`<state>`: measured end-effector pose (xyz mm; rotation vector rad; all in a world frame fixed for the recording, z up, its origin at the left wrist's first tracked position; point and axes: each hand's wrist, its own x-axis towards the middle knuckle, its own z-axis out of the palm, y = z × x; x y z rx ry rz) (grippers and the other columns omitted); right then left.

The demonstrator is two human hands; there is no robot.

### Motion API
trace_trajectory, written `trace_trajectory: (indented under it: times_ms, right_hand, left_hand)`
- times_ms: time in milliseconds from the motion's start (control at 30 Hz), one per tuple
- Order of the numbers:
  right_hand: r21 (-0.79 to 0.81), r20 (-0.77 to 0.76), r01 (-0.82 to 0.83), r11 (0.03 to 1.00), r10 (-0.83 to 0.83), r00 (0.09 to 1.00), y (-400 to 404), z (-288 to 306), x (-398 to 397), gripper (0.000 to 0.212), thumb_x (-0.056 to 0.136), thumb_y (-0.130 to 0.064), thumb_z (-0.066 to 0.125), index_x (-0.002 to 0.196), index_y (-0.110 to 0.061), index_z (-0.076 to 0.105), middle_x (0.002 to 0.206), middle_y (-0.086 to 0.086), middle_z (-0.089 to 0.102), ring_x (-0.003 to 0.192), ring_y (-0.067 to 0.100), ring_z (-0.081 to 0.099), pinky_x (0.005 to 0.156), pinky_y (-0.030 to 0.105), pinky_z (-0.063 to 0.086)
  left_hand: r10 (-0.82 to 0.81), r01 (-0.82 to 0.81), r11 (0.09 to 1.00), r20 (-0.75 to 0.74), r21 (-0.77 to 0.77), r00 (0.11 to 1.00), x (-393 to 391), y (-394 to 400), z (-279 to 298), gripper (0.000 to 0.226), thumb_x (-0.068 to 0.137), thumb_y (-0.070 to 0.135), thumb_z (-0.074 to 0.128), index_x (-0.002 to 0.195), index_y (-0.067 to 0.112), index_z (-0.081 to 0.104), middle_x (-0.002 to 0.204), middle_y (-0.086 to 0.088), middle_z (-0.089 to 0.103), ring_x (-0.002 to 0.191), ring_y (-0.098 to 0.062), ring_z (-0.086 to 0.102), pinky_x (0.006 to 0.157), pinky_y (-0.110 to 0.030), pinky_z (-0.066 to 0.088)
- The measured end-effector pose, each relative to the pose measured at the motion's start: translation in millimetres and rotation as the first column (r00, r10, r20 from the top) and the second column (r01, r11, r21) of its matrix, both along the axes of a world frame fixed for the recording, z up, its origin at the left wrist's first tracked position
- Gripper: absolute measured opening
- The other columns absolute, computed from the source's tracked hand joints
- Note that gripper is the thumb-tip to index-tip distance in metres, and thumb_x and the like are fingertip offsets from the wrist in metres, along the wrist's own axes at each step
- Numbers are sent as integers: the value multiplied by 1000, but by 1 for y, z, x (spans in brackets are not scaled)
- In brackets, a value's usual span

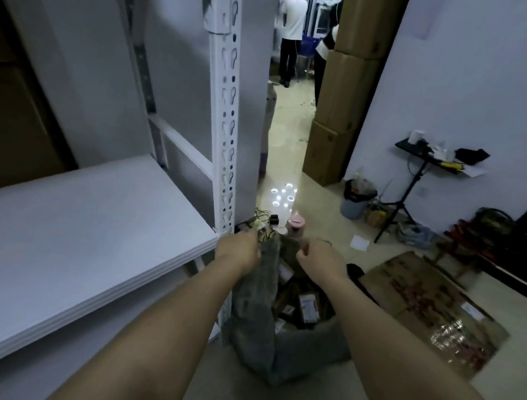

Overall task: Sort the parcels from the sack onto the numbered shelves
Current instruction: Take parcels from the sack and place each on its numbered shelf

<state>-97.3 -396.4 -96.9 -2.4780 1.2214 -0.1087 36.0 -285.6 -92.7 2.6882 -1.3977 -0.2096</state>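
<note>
Gripping: grey sack (257,297) rim is held by left hand (238,251) and right hand (320,257), fingers curled | sack at lower centre on floor, mouth open | labelled parcels (309,307) seen inside | white shelf (75,216) at left

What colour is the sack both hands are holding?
Grey; the sack shows best in the head view.

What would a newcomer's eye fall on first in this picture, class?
Two bare forearms reach down the middle, the left hand and right hand gripping the rim of a grey sack on the floor, parcels showing inside. A white metal shelf fills the left.
</note>
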Motion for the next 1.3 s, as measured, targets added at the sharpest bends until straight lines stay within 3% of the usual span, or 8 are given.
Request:
trace_trajectory:
  times_ms: [233, 400, 533, 667, 800, 933, 1067, 1300]
  right_hand:
    - [84, -139, 6, 996, 6, 990, -88, -37, 12, 27, 95, -29, 45, 106, -15, 65, 110, 8, 65, 101, 27, 60, 73, 28, 39]
    - [159, -239, -95, 983, 132, 962, -169, -73, 29, 32, 96, -37, 45, 111, -15, 62, 117, 9, 63, 108, 28, 58, 83, 32, 45]
    - [222, -320, -189, 956, 255, 913, -240, -100, 40, 30, 98, -32, 43, 113, -13, 60, 116, 9, 62, 106, 27, 59, 76, 28, 41]
    - [227, -367, -244, 943, 315, 875, -303, -129, 46, 30, 100, -31, 42, 116, -11, 58, 120, 8, 60, 109, 25, 57, 73, 25, 37]
    - [310, -358, -222, 924, 330, 873, -336, -176, 59, 26, 98, -33, 45, 101, -12, 59, 106, 8, 62, 96, 22, 59, 69, 25, 39]
    - [402, -367, -216, 890, 372, 852, -351, -235, 76, 33, 98, -35, 44, 103, -8, 62, 92, 3, 59, 86, 19, 57, 68, 27, 42]
    - [407, -394, -267, 873, 432, 811, -368, -303, 102, 25, 97, -36, 44, 97, -14, 56, 102, 5, 62, 96, 22, 60, 76, 31, 46]
    - [345, -409, -381, 858, 503, 761, -389, -421, 144, 35, 96, -37, 47, 123, -15, 45, 125, 8, 51, 114, 28, 50, 88, 37, 45]
  left_hand:
    - [-1, 10, 995, -88, 100, 996, 7, -89, -38, 27, 97, 27, 45, 120, 13, 48, 117, -10, 60, 104, -31, 61, 71, -34, 41]
    - [68, -47, 986, -124, 162, 990, 17, -162, -72, 35, 98, 26, 41, 130, 12, 41, 126, -11, 56, 111, -32, 57, 80, -37, 45]
    - [145, -99, 967, -190, 235, 971, 22, -216, -100, 37, 99, 24, 38, 135, 13, 42, 134, -12, 49, 116, -32, 53, 86, -37, 44]
    - [121, -50, 931, -176, 362, 977, 25, -255, -134, 38, 99, 21, 39, 136, 12, 38, 137, -14, 42, 121, -32, 46, 92, -38, 40]
    - [87, -1, 891, -167, 454, 982, 29, -281, -174, 47, 97, 24, 43, 141, 9, 32, 140, -14, 36, 126, -33, 41, 96, -40, 36]
    - [-20, 79, 857, -121, 508, 992, 38, -308, -225, 43, 97, 25, 42, 137, 8, 40, 141, -15, 36, 126, -32, 40, 99, -41, 34]
    - [-232, 225, 736, -73, 638, 970, 52, -340, -297, 43, 100, 25, 41, 139, 7, 40, 143, -15, 38, 132, -32, 34, 109, -45, 26]
    - [-441, 291, 503, -48, 814, 896, 67, -365, -424, 65, 101, 42, 36, 153, 11, 13, 159, -13, 11, 146, -36, 4, 117, -56, -1]
